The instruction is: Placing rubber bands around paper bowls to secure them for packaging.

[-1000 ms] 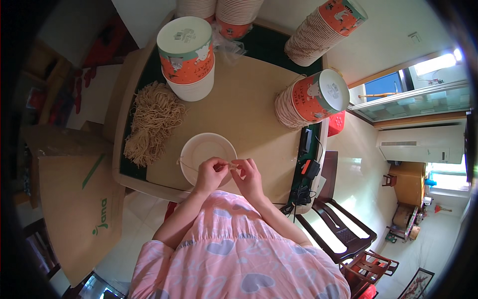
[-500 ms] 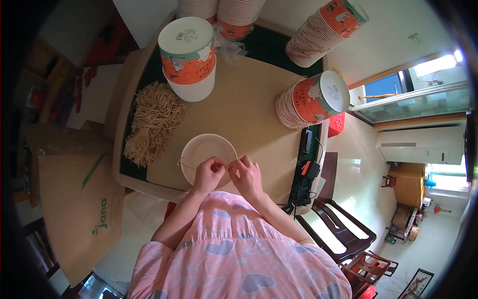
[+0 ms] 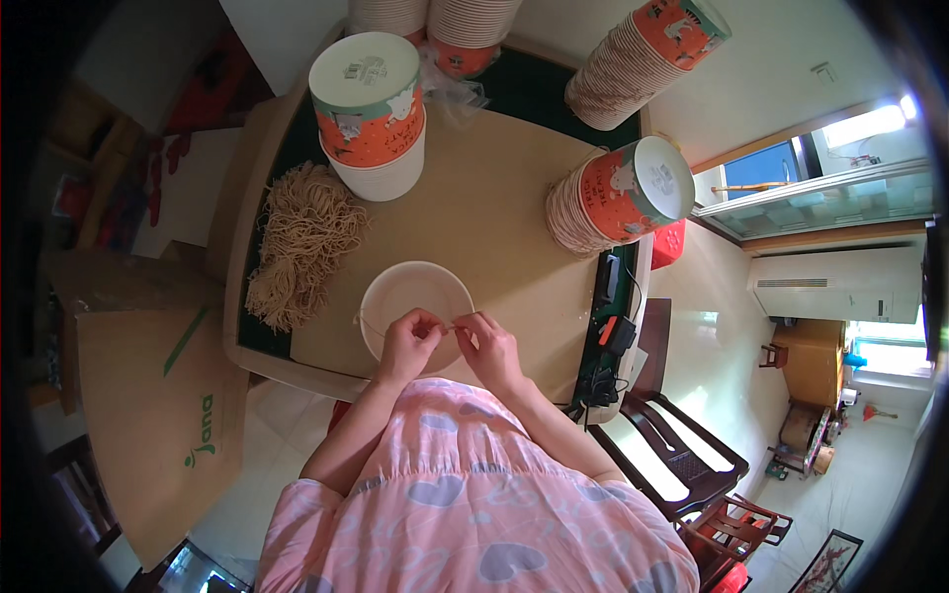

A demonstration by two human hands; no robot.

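A white paper bucket [image 3: 413, 287] stands mouth up on the board near the front edge, directly before me. A thin beige string [image 3: 367, 327] runs from its left rim toward my fingers. My left hand [image 3: 411, 344] is closed in a pinch on the string, over the bucket's near side. Just to its right, my right hand [image 3: 486, 346] pinches the string too, fingertips almost meeting the left ones. The exact end of the string between the fingers is too small to make out. A heap of loose beige strings [image 3: 306, 242] lies left of the bucket.
Upside-down orange and green bucket stacks stand at the back left [image 3: 374, 114] and right [image 3: 633, 193], with a taller leaning stack [image 3: 643, 64] behind. A power strip [image 3: 608, 282] and black adapter [image 3: 618, 338] line the right edge. A cardboard box [image 3: 163, 395] stands left of the table.
Both hands stay pinched together over the bucket. The right fingers have drawn slightly closer in and flatter; the view has shifted a little.
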